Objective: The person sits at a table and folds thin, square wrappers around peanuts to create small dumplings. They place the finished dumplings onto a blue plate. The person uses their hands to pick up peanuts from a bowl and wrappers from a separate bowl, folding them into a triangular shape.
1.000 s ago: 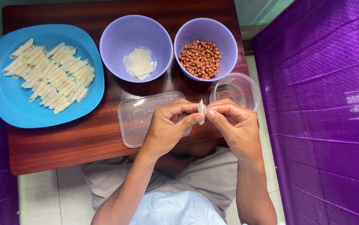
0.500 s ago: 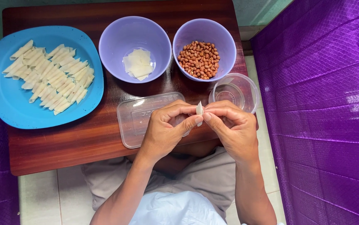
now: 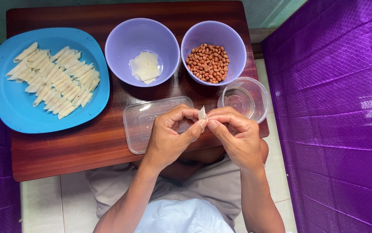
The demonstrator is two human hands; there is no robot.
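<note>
My left hand [image 3: 168,138] and my right hand [image 3: 235,137] meet fingertip to fingertip over the table's near edge, both pinching one small pale dough wrapper [image 3: 202,113] that stands upright between thumbs and forefingers. Under my left hand lies a clear rectangular plastic lid [image 3: 140,123]. A purple bowl [image 3: 121,45] behind holds a few flat wrapper squares [image 3: 144,67]. A second purple bowl [image 3: 233,36] holds red-brown peanuts [image 3: 208,63]. A blue plate [image 3: 9,108] at the left carries several rolled dough sticks [image 3: 52,80].
A small clear round cup [image 3: 258,92] stands by my right hand at the table's right edge. The dark wooden table [image 3: 65,146] is low, above my knees. Purple cloth [image 3: 337,121] hangs on the right and at the left edge. Pale floor tiles lie below.
Both hands have stayed together on the wrapper, with the fingers shifting slightly around it. Nothing on the table has moved.
</note>
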